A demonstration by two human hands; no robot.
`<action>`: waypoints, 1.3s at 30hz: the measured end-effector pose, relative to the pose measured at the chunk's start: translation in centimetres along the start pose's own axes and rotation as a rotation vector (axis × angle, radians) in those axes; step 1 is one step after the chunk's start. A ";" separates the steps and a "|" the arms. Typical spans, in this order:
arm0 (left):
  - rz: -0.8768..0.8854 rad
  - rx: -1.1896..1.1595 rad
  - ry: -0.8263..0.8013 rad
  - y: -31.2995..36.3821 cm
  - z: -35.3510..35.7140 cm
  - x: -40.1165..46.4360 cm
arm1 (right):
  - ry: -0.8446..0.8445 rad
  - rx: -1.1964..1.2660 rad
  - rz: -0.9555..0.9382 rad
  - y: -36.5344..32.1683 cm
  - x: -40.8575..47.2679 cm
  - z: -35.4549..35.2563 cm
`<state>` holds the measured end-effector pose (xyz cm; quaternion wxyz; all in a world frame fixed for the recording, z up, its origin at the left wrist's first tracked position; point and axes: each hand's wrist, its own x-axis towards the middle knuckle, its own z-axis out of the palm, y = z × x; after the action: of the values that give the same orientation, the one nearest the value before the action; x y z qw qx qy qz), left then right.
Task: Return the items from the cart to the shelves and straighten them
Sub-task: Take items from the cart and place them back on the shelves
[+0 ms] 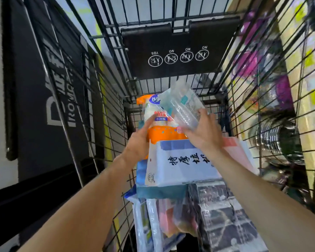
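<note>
I look down into a black wire cart (91, 99) filled with packaged goods. My right hand (202, 135) grips a clear sleeve of plastic cups (185, 108), lifted and tilted above the pile. My left hand (140, 140) rests against an orange and white pack (158, 120) lying at the far end of the cart, thumb along its side. Below both hands lies a white pack with black characters (180, 164) on top of a blue pack (142, 173). Nearer to me sit a dark wrapped pack (224, 215) and clear bags (153, 220).
The cart's black child-seat flap (178, 51) with warning icons stands at the far end. A dark board with white lettering (49, 99) is on the left outside the cart. Shelves with purple items and stacked steel bowls (278, 142) are on the right behind the wires.
</note>
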<state>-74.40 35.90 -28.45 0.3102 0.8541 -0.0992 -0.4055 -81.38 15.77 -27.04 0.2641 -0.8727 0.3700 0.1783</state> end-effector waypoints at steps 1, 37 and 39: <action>-0.102 -0.248 0.048 1.0 0.0 -0.1 | 0.037 -0.027 -0.025 0.0 -0.1 0.0; 0.024 -0.995 -0.223 17.5 -14.8 -16.7 | 0.056 1.918 -0.029 -1.6 -22.3 -22.5; 0.066 -0.962 -0.255 19.1 -14.7 -17.4 | 0.041 1.908 0.041 -1.7 -23.7 -23.2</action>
<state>-73.08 34.79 1.26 0.6671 0.5543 0.0349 -0.4965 -93.16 16.07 4.03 0.8549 -0.2856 0.3790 -0.2095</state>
